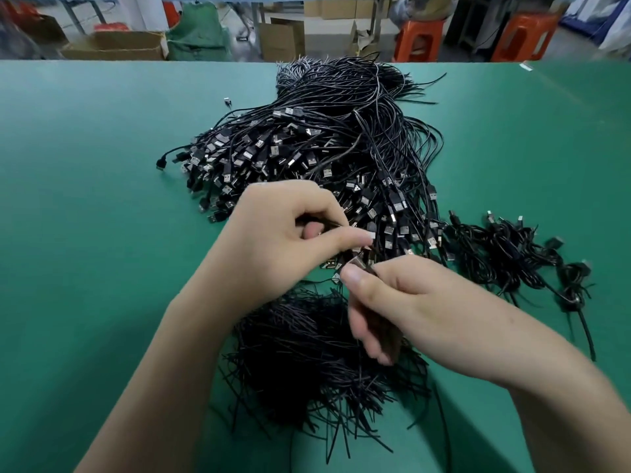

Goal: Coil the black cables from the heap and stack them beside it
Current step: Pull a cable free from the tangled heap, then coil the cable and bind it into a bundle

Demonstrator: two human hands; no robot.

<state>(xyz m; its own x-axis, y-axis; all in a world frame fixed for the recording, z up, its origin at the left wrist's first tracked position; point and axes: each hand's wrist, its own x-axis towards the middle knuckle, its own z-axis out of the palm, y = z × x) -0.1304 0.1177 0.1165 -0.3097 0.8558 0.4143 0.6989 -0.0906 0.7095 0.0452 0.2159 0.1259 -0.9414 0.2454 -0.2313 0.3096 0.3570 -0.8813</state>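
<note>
Right hand (409, 302) grips coiled cable (386, 331); left hand (273, 233) pinches thin strand (327, 224)

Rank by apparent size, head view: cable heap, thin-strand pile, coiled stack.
1. cable heap
2. thin-strand pile, nearer the camera, so it may look bigger than it is
3. coiled stack
</note>
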